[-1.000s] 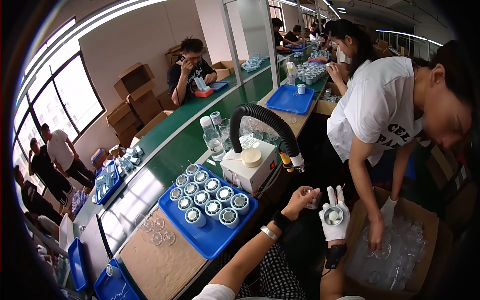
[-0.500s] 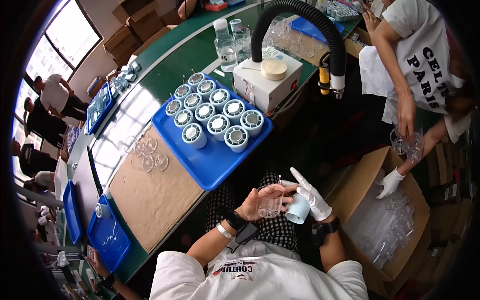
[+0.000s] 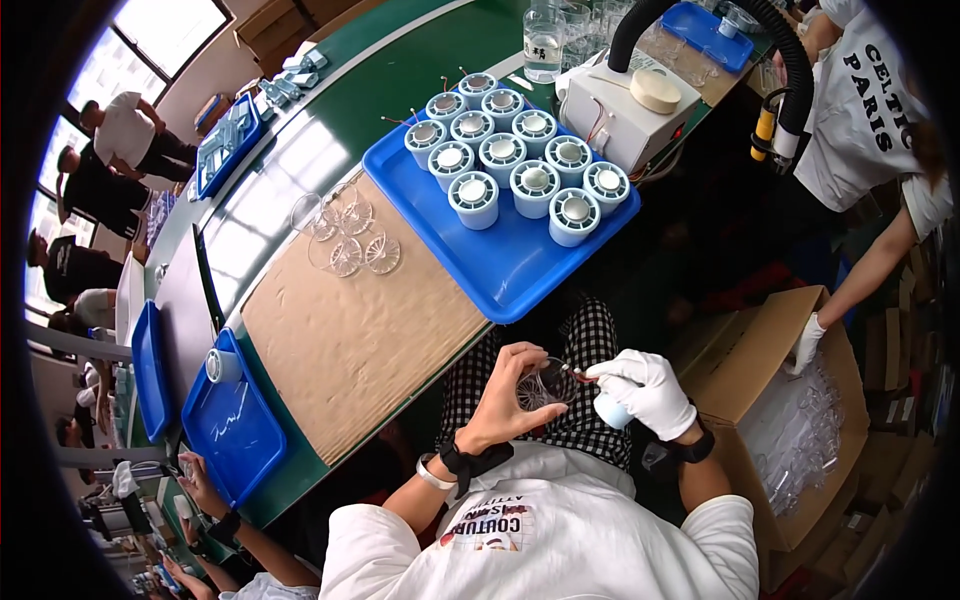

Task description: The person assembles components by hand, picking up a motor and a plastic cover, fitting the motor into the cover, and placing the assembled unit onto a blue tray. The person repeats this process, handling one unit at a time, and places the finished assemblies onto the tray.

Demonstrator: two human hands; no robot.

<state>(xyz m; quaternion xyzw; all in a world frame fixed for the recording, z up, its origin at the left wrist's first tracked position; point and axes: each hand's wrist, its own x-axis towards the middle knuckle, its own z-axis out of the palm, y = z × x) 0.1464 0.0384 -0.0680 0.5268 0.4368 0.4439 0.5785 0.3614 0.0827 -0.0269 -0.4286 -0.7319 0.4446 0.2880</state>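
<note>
My bare left hand (image 3: 505, 400) is curled around a clear ribbed plastic cup (image 3: 546, 388), which it holds tilted over my lap. Close beside it, my right hand (image 3: 650, 392) in a white glove is closed on a pale blue cylindrical housing (image 3: 612, 410). Thin red and dark wires (image 3: 574, 372) run from the gloved fingertips towards the cup's mouth. Whether the wire ends are inside the cup, I cannot tell. Ahead of my hands, a blue tray (image 3: 510, 290) bears several similar pale blue housings (image 3: 535, 185) standing upright, some with wires sticking out.
Several clear cups (image 3: 347, 255) lie on the cardboard sheet (image 3: 350, 350) at left. A white box (image 3: 625, 110) and black flexible hose (image 3: 770, 25) stand beyond the tray. At right, a co-worker's gloved hand (image 3: 808, 345) reaches into a carton (image 3: 730, 400) of clear plastic pieces.
My view has shifted, so the tray appears higher and further right. My left hand has tilted the cup, and my gloved fingers have closed in. The co-worker's hand with cups has left view.
</note>
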